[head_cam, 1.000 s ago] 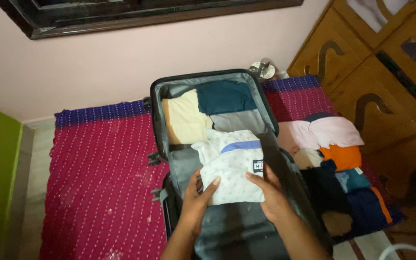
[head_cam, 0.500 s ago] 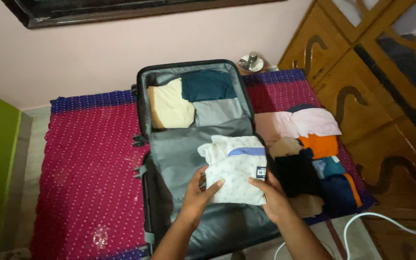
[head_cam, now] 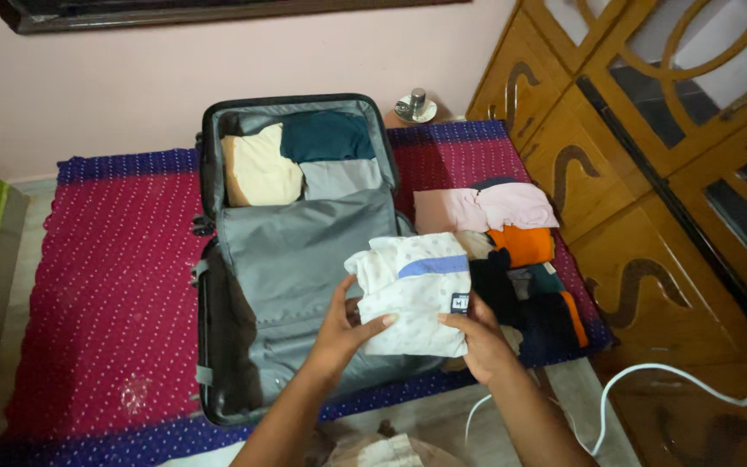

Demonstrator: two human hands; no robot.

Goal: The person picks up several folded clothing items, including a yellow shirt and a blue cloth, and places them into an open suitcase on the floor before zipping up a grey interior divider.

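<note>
Both of my hands hold a folded white dotted garment (head_cam: 412,290) with a blue stripe over the right side of an open dark suitcase (head_cam: 207,346). My left hand (head_cam: 345,329) grips its lower left edge. At its lower right corner is my right hand (head_cam: 480,339). The suitcase's far half holds folded cream (head_cam: 258,170), teal (head_cam: 326,136) and grey (head_cam: 339,178) clothes. A grey fabric divider (head_cam: 291,259) covers the near half.
The suitcase lies on a magenta dotted mat (head_cam: 105,294) with blue borders. Folded clothes in pink (head_cam: 486,207), orange (head_cam: 525,245) and dark colours are piled to the right. A wooden cabinet (head_cam: 650,173) stands at right. A white cable (head_cam: 650,380) crosses the floor.
The view has pulled back and shifted right. The white garment, held in both hands, now sits over the suitcase's right edge rather than over its middle.
</note>
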